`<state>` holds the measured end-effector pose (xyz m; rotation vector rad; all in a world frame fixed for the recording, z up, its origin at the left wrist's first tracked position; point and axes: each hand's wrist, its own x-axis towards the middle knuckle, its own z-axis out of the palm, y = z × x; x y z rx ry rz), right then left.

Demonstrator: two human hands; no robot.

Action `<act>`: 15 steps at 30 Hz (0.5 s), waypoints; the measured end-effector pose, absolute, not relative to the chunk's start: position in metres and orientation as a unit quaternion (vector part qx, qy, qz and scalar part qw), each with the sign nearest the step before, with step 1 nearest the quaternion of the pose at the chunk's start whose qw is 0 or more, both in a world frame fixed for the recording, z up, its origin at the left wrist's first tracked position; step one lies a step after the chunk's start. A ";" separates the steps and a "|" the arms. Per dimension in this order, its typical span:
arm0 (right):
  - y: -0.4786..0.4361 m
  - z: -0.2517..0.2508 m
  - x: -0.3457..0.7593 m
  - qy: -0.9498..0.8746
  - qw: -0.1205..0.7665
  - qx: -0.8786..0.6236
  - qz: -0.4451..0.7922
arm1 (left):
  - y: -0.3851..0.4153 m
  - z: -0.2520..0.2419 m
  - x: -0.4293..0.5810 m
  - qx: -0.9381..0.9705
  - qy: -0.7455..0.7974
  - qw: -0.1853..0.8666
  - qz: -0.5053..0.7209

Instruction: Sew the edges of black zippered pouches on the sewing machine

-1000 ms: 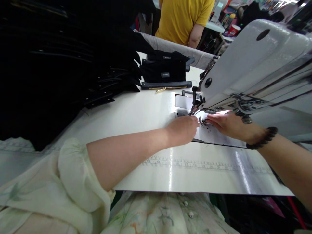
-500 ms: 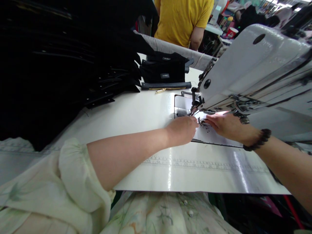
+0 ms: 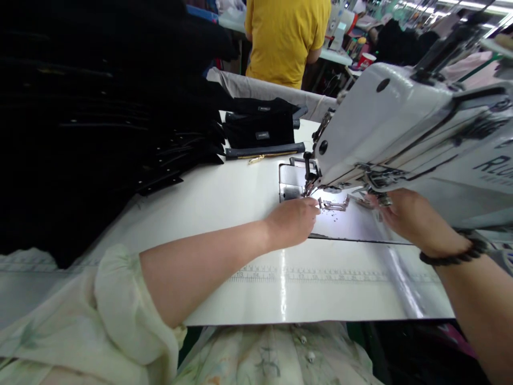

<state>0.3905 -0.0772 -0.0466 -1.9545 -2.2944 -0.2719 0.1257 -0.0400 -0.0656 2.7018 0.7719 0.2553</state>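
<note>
My left hand [image 3: 294, 220] is closed beside the needle area of a white sewing machine [image 3: 385, 123]. Its fingertips are pressed together near the presser foot [image 3: 308, 188], and whatever they pinch is hidden. A small metal guide [image 3: 334, 205] lies on the machine bed [image 3: 348, 227], just right of these fingers, with dark specks below it. Under the machine arm, my right hand [image 3: 412, 219] is closed, partly behind the thread tension parts. A slim, pointed metal piece [image 3: 360, 201] shows at its fingertips; its kind is unclear.
Black fabric pieces [image 3: 100, 133] are heaped high at the left. Black pouch pieces with labels [image 3: 258, 128] and a strip with a gold zipper [image 3: 264, 153] lie behind. A printed ruler [image 3: 296, 275] runs along the table's front. A person in a yellow shirt [image 3: 284, 43] stands beyond.
My right hand has moved right, away from the metal guide, which now shows more fully. My left hand stays near the needle. The camera view has shifted slightly.
</note>
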 end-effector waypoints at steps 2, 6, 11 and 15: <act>-0.091 -0.048 0.397 -0.725 0.106 -0.679 -0.050 | -0.040 -0.064 0.126 0.941 0.276 0.179 0.082; -0.106 -0.061 0.402 -0.660 0.176 -0.730 0.019 | -0.038 -0.059 0.129 0.929 0.291 0.224 0.051; -0.099 -0.076 0.408 -0.601 0.206 -0.771 0.038 | -0.035 -0.056 0.128 0.914 0.305 0.263 0.055; -0.095 -0.085 0.411 -0.586 0.201 -0.784 0.024 | -0.034 -0.060 0.125 0.916 0.289 0.266 0.084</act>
